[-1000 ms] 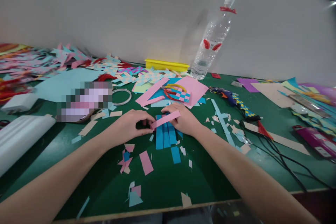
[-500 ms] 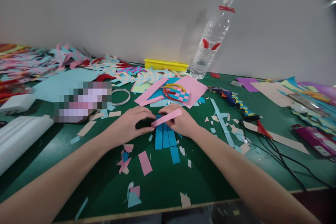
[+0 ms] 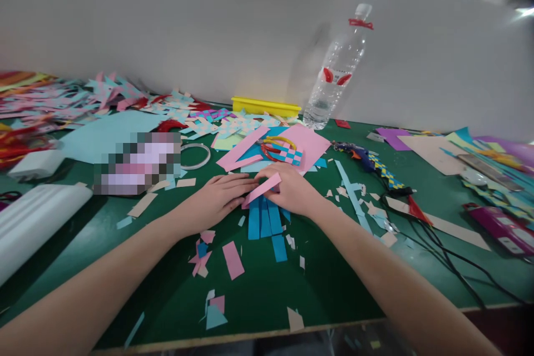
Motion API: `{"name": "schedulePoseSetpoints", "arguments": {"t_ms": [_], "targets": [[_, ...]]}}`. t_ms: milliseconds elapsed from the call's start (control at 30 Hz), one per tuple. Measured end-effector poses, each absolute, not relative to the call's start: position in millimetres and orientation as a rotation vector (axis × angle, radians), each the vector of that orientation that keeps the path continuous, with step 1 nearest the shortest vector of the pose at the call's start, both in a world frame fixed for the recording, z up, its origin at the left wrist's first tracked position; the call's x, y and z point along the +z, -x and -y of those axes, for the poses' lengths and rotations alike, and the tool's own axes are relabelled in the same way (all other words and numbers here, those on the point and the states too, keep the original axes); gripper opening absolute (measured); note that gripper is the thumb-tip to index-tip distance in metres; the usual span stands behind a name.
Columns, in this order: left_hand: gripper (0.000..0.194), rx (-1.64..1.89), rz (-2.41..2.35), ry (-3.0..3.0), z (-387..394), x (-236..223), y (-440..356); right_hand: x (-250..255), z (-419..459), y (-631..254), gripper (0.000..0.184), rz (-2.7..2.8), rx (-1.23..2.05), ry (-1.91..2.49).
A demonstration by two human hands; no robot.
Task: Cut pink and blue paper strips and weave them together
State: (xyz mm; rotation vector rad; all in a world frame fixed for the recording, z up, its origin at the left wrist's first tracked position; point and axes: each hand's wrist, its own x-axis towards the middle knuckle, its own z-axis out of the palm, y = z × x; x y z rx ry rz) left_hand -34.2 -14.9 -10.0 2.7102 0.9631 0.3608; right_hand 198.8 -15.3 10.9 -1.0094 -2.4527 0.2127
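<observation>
Over the middle of the green table, my left hand (image 3: 213, 200) and my right hand (image 3: 292, 189) meet around paper strips. A folded pink paper strip (image 3: 264, 188) slants up between them. Its lower left end is at the fingertips of my left hand, whose fingers are closed together. My right hand is curled around the upper part of several blue paper strips (image 3: 265, 221), which hang below its thumb. The right fingertips and the top ends of the blue strips are hidden. Just below lies a loose blue piece (image 3: 279, 248), with a pink piece (image 3: 233, 260) to its left.
Red and yellow handled scissors (image 3: 273, 148) lie on pink sheets (image 3: 311, 142) beyond my hands. A plastic bottle (image 3: 334, 80) stands behind. A tape ring (image 3: 195, 156) is at left, a purple device (image 3: 500, 228) at right. Paper scraps (image 3: 214, 317) litter the table (image 3: 325, 289).
My left hand has moved in toward the right, and its fingers have closed at the pink strip's lower end. The pink strip has shifted slightly left. The camera view has moved a little.
</observation>
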Motion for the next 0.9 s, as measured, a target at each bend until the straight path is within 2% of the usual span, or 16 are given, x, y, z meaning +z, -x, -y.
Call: {"name": "schedulePoseSetpoints", "arguments": {"t_ms": [133,333,900], "targets": [[0.043,0.359,-0.956,-2.714,14,-12,34,10,23,-195,0.02,2.434,0.225,1.055],[0.04,0.384,-0.932,-2.697,14,-9,30,0,38,-207,0.034,2.405,0.216,1.047],[0.033,0.357,-0.913,-2.743,12,-7,33,-1,39,-210,0.031,2.558,0.098,0.972]]}}
